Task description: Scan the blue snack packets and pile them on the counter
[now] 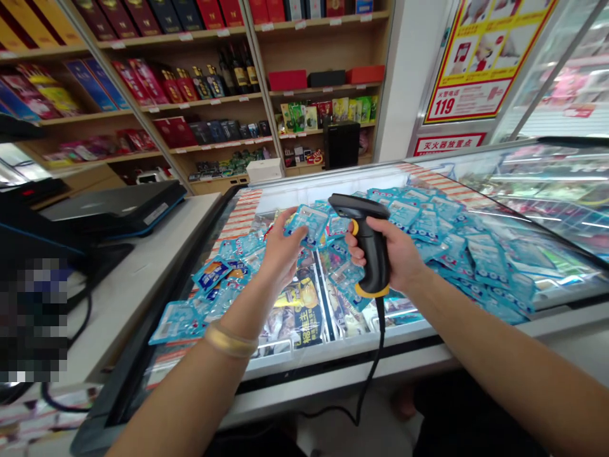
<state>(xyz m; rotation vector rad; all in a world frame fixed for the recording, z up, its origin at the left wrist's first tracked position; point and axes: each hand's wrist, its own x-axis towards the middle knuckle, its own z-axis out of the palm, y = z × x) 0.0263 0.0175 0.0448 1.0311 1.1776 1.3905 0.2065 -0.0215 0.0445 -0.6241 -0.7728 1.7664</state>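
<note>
Head view: the left hand (283, 251), thumb and fingers slightly parted, pinches a blue packet (309, 223) above the chest's middle, while the right hand (399, 251) curls firmly round a black scanner (373, 251), its head near the packet. Heaped blue packets (442, 228) crowd the right, more packets (178, 322) lie scattered left, and the scanner's cable (380, 327) hangs across the front rim. Beneath is a glass-topped chest (409, 367) showing goods inside, with a pale counter (128, 279) at left, stocked shelves (318, 47) behind and a red-and-yellow poster (445, 105) at right.
</note>
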